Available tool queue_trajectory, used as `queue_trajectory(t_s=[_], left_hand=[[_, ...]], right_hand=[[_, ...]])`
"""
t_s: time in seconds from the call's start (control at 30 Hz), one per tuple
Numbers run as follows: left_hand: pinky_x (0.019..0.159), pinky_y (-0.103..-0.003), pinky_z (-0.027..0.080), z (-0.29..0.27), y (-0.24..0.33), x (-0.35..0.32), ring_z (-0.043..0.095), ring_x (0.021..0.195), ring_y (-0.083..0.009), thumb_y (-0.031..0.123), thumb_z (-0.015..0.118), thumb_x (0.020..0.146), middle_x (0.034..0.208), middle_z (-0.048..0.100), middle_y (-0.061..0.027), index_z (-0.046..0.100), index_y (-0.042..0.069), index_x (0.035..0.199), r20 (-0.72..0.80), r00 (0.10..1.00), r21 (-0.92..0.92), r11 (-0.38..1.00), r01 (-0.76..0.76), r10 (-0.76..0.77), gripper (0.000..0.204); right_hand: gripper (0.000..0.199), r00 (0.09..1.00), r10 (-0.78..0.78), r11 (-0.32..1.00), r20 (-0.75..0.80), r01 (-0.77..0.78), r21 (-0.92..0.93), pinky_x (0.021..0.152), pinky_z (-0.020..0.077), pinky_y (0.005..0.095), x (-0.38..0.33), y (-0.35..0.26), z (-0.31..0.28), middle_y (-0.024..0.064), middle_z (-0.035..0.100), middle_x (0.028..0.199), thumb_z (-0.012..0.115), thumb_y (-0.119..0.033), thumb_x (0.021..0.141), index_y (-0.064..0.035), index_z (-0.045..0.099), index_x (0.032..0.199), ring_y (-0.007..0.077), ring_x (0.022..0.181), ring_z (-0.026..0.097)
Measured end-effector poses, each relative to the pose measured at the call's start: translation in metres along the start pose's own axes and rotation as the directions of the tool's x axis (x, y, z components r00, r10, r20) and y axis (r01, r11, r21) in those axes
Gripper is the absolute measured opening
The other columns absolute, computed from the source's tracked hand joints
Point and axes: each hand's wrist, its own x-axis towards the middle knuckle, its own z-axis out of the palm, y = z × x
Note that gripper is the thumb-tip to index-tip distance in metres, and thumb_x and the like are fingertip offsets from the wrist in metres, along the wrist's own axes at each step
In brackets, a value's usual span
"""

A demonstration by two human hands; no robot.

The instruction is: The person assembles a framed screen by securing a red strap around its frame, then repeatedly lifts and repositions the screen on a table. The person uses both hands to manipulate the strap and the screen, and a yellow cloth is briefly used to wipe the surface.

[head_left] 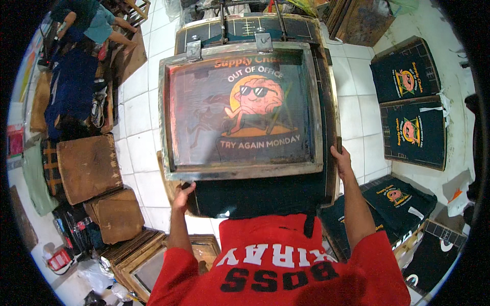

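Note:
In front of me a wooden-framed printing screen lies over a board covered with dark cloth. Through its mesh shows a pink brain character in sunglasses, with lettering above and below. Two metal clamps hold the screen's far edge. My left hand is closed at the board's near left corner, thumb on top. Farther up on the right side, my right hand is closed around the board's edge. The undersides of both grips are hidden.
Boards with similarly printed dark cloth stand along the right wall. Bare brown boards and stacked wooden frames are at the left. Another person is at the far left. White tiles cover the floor.

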Motion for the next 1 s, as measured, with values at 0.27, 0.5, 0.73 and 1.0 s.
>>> queue_trajectory(t_s=[0.27,0.5,0.73,1.0], left_hand=[[0.101,-0.039,0.042,0.004,-0.003,-0.012,0.057,0.109,-0.0274,0.011,0.076,0.077,0.12,0.061,-0.0113,0.048,-0.003,0.132,-0.159,0.978,0.067,0.99,-0.122,0.131,0.063],[0.094,-0.04,0.049,-0.02,-0.03,-0.013,0.061,0.105,-0.0264,0.012,0.079,0.075,0.122,0.061,-0.0134,0.035,-0.003,0.143,-0.229,0.969,-0.084,0.989,-0.118,0.096,0.082],[0.106,-0.04,0.04,-0.018,-0.025,-0.017,0.054,0.122,-0.0274,0.017,0.086,0.063,0.133,0.057,-0.009,0.04,0.001,0.145,-0.259,0.965,-0.067,0.995,-0.069,0.05,0.095],[0.105,-0.041,0.041,-0.004,-0.014,-0.019,0.055,0.121,-0.0296,0.014,0.087,0.06,0.132,0.057,-0.0112,0.039,0.0,0.145,-0.315,0.949,-0.124,0.992,-0.03,-0.011,0.098]], right_hand=[[0.037,0.997,-0.045,0.997,-0.057,0.041,-0.071,0.086,0.049,0.0299,-0.003,0.002,0.001,0.0044,0.067,0.106,0.073,-0.022,0.091,-0.0011,0.061,0.119,0.0139,0.093,0.061],[0.041,0.998,-0.052,0.989,-0.041,0.046,-0.142,0.09,0.0475,0.032,-0.006,-0.004,-0.001,0.0058,0.066,0.108,0.071,-0.021,0.092,0.0011,0.058,0.124,0.0161,0.099,0.059],[0.05,0.998,-0.005,0.979,-0.057,-0.007,-0.202,0.094,0.0458,0.0332,-0.007,0.002,-0.004,0.0089,0.06,0.12,0.067,-0.018,0.094,0.0009,0.046,0.136,0.0191,0.104,0.057],[0.047,0.999,-0.054,0.981,-0.001,0.052,-0.188,0.093,0.0448,0.0324,-0.007,-0.001,-0.006,0.0072,0.06,0.118,0.064,-0.017,0.096,0.0001,0.047,0.135,0.0173,0.104,0.056]])
